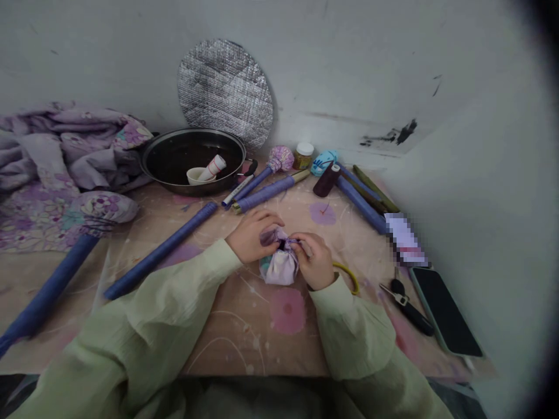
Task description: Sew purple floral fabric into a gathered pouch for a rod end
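Small lilac cloth bundle (280, 270) sits on the patterned tablecloth (231, 349), in front of the person, btwn both hands. Rounded body is on the near side, gathered neck on the far side, so the short axis runs roughly straight out from the chest; can't tell if it's upright or tipped. Dark bit at the neck: thread or shadow, can't say.

L hand (254, 235) is at the bundle's left, thumb & fingers grasping the loose cloth by the neck. R hand (315, 262) is on the other side, thumb + index pinching the neck's right edge, other fingers curled. Neither's nearer: both touch, w/ the neck btwn the two sets of fingertips & the body hanging out nearer the person.

Just right of R hand, a yellow ring (349, 274), partly hidden. Beyond the hands, a blue-wrapped stick (266, 194) & a dark thread cone (326, 181), both apart from the fingers. Off left, another blue stick (161, 250) lies aslant near the L sleeve (174, 297).
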Tool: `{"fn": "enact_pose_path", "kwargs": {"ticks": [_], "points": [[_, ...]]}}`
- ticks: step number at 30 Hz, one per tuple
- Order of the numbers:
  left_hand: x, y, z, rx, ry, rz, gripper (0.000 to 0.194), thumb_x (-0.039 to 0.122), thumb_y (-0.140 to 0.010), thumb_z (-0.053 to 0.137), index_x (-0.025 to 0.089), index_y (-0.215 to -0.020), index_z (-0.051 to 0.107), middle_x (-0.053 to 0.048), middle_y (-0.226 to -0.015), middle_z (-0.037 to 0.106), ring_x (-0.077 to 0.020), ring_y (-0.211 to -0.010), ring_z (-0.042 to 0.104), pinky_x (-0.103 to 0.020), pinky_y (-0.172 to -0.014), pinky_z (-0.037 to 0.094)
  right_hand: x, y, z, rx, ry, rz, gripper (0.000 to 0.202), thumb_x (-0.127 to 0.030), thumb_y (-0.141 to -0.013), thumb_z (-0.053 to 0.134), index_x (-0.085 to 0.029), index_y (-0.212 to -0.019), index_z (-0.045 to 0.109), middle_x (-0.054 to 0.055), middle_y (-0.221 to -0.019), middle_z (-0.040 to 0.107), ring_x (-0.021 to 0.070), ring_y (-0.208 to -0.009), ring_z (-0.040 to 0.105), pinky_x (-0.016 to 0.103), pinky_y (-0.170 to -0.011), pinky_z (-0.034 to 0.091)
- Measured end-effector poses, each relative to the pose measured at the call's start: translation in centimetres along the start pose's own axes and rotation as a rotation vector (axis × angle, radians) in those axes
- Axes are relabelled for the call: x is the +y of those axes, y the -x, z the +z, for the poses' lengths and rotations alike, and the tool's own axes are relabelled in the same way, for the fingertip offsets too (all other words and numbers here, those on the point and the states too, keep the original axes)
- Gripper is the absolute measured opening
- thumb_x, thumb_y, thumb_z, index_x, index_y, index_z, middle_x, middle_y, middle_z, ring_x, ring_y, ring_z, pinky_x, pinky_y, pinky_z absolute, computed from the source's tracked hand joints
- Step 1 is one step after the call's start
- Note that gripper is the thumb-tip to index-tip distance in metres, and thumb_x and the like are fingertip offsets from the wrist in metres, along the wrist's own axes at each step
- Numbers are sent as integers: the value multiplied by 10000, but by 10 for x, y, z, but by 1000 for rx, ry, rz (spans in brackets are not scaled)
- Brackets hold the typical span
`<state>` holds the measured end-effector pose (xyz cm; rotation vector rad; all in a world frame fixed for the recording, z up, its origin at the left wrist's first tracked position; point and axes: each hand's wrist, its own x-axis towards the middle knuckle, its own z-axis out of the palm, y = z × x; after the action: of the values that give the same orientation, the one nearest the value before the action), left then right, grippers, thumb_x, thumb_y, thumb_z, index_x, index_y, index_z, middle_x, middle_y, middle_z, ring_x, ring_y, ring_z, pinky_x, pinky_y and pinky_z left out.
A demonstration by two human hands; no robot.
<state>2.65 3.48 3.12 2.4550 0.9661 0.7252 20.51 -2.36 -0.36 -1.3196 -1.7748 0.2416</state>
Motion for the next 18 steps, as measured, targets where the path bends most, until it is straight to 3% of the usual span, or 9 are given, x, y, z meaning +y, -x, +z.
{"fn": "enact_pose_path", "kwargs": {"ticks": [3, 6, 13, 18], "points": [[3, 0, 2, -84, 15, 54, 286, 188, -704, 589, 198, -989, 608, -51, -1066, 637, -245, -1077, 507, -416, -927, 346, 0, 1, 1, -18, -35, -5, 131, -246, -828, 497, -218, -864, 620, 59, -851, 683, 212, -824, 616, 380, -773, 450], [5, 0, 3, -120, 8, -9, 218, 200, -721, 589, 198, -937, 620, -33, -949, 677, -240, -1005, 534, -410, -874, 341, -1, 1, 2, -38, -76, -18, 132, -252, -831, 497, -220, -871, 619, 60, -862, 681, 209, -833, 616, 389, -790, 452], [3, -1, 4, -93, -75, -116, 114, 210, -741, 598, 197, -842, 649, -22, -846, 691, -246, -930, 555, -418, -817, 312, 0, 0, 3, -21, -164, 12, 181, -252, -806, 540, -213, -979, 577, 79, -955, 613, 196, -882, 586, 355, -762, 487], [0, -1, 3, -31, -92, -176, 146, 279, -764, 593, 203, -872, 656, -25, -854, 695, -237, -890, 565, -407, -801, 323, 1, -1, -1, 18, -167, 88, 197, -221, -768, 576, -200, -964, 569, 58, -873, 598, 169, -796, 579, 328, -723, 489]]}}
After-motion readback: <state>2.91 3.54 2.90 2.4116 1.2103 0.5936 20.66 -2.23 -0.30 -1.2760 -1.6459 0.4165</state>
